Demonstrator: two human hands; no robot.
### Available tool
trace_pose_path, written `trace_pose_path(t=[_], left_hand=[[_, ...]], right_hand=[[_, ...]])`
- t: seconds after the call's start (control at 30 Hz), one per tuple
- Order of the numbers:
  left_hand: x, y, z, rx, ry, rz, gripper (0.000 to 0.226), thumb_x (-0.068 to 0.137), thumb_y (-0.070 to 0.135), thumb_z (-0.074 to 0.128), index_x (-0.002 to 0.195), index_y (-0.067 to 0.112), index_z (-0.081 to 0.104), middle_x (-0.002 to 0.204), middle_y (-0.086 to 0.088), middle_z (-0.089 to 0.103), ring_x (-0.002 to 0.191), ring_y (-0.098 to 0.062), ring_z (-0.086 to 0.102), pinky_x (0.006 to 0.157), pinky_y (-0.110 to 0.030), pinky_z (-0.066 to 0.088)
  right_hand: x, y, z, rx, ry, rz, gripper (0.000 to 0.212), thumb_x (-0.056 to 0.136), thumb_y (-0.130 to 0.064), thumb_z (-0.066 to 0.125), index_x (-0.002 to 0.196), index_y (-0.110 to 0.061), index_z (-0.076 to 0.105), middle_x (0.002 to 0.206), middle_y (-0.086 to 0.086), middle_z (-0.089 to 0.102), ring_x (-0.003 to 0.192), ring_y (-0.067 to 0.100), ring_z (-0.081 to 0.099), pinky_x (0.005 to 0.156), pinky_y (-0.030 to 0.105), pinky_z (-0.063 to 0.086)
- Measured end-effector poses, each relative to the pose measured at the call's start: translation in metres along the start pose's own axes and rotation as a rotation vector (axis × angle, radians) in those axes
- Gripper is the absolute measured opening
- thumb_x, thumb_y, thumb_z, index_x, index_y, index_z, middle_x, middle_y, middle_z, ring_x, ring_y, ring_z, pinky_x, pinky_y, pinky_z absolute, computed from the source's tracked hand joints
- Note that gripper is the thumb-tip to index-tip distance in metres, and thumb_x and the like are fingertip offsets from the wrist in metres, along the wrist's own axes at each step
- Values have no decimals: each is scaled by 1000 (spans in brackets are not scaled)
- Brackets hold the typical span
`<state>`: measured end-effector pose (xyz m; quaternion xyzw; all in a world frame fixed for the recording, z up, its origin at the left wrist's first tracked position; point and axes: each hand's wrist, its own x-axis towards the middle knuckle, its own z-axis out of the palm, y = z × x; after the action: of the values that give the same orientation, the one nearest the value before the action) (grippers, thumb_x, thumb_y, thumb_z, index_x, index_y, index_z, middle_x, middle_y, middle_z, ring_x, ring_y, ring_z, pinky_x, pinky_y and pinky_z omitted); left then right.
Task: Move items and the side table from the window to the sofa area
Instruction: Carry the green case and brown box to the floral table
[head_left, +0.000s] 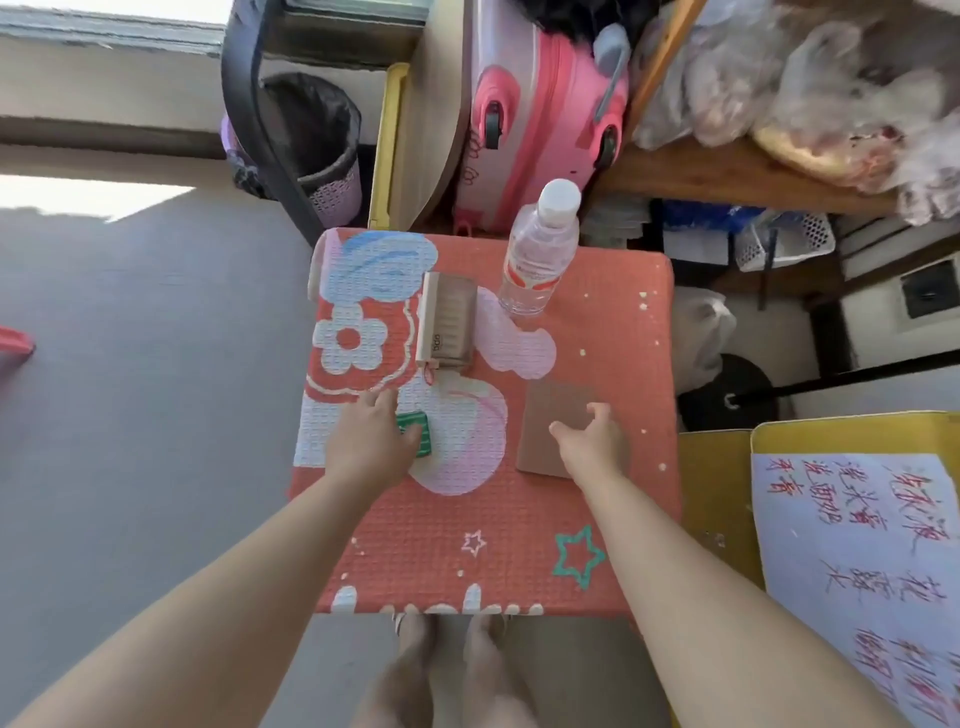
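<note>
Hands reaching for two small items on the table by the window

The left hand (371, 439) rests on a green block (413, 419), grip unclear. The right hand (592, 441) hovers spread over a brown card (556, 410). Dragging either item could tug the table (613, 364) cover and topple the upright water bottle (540, 254) near the far edge.

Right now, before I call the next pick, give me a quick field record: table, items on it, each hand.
table: side table, covered by an orange patterned cloth
items: water bottle standing at far edge; tan box; green block; brown card
left hand: on green block, grip unclear
right hand: fingers spread over brown card, holding nothing
</note>
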<state>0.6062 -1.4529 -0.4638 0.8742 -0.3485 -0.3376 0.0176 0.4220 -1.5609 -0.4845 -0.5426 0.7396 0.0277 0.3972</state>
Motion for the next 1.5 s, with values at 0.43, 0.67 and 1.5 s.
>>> trace_pose_path(t=[0.43,0.67,1.5], left_hand=[[24,-11,44,102,35,74,49,92,34,47,132,8,41,133,-14,42,123,-32,38,97,-39,38],[18,-10,50,150,83,75,46,92,41,50,120,5,51,121,-13,50,113,-30,43,93,-35,37],[-34,4,-47,-669,24,-136,45,89,38,57,119,5,48,104,-13,58,85,-26,53,69,-37,50]], right_hand=[[20,6,21,-114,16,67,107,70,-47,75,149,-11,12,150,12,30,138,29,30,108,39,31],[13,-2,27,-140,63,112,105,64,-38,82,144,-10,21,145,9,35,133,30,36,100,43,40],[-65,-69,-16,287,-83,-163,44,87,-9,55,127,-11,37,111,4,52,93,21,52,77,31,43]])
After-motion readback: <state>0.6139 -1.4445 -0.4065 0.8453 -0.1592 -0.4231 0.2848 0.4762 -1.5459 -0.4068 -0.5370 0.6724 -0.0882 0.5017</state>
